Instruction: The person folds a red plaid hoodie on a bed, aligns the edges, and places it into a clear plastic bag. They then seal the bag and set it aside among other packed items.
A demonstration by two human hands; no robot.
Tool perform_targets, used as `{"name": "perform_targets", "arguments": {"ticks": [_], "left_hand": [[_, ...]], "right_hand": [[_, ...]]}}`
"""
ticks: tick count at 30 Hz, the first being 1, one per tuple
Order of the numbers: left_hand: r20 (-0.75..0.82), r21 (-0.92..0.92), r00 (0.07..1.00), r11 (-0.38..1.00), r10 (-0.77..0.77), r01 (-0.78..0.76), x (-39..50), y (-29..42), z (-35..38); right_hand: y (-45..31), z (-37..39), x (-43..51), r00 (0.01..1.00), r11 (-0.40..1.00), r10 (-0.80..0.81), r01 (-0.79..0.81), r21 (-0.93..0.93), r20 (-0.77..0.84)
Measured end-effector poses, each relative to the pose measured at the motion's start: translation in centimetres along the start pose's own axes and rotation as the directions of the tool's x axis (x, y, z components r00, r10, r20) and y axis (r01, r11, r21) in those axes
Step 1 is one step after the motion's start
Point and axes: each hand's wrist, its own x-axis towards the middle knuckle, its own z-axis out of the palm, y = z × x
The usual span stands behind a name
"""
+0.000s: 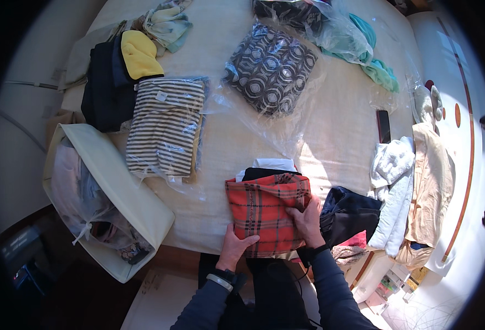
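A folded red plaid cloth (263, 214) lies at the near edge of the bed, on a stack with a black folded cloth (267, 173) and a white one (273, 164) showing behind it. My left hand (236, 245) grips its near left side, thumb on top and fingers hidden underneath. On its right side is my right hand (308, 220), thumb on the top face, the other fingers around the edge. Left of the stack lies a striped folded garment (164, 128) in clear plastic. A patterned grey folded textile (273, 70) in clear plastic lies farther back.
A cream fabric storage box (123, 185) with bagged clothes leans at the bed's left edge. Dark clothes (349, 214), a white towel (393, 165), a tan garment (432, 177) and a phone-like dark object (383, 126) lie right. Yellow-and-black items (141, 55) and teal cloth (380, 72) lie behind.
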Motion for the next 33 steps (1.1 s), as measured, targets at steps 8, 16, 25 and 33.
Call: {"name": "perform_targets", "arguments": {"ticks": [8, 16, 25, 33], "left_hand": [[-0.088, 0.086, 0.98, 0.981, 0.179, -0.172, -1.2, -0.3, 1.6], [-0.177, 0.293, 0.95, 0.935, 0.257, -0.198, -3.8, -1.4, 2.8], [-0.175, 0.454, 0.904, 0.846, 0.391, -0.278, -6.4, -0.1, 8.1], [0.29, 0.439, 0.936, 0.842, 0.199, -0.315, -5.6, -2.1, 6.4]], "right_hand": [[0.9, -0.3, 0.1, 0.913, 0.738, 0.116, -0.343, 0.581, 0.391], [0.5, 0.3, -0.2, 0.982, 0.919, 0.117, -0.164, 0.359, 0.149], [-7.6, 0.3, -5.7, 0.973, 0.984, -0.175, 0.171, 0.04, 0.151], [-7.3, 3.7, -5.8, 0.976, 0.978, 0.0, 0.046, -0.206, 0.216]]}}
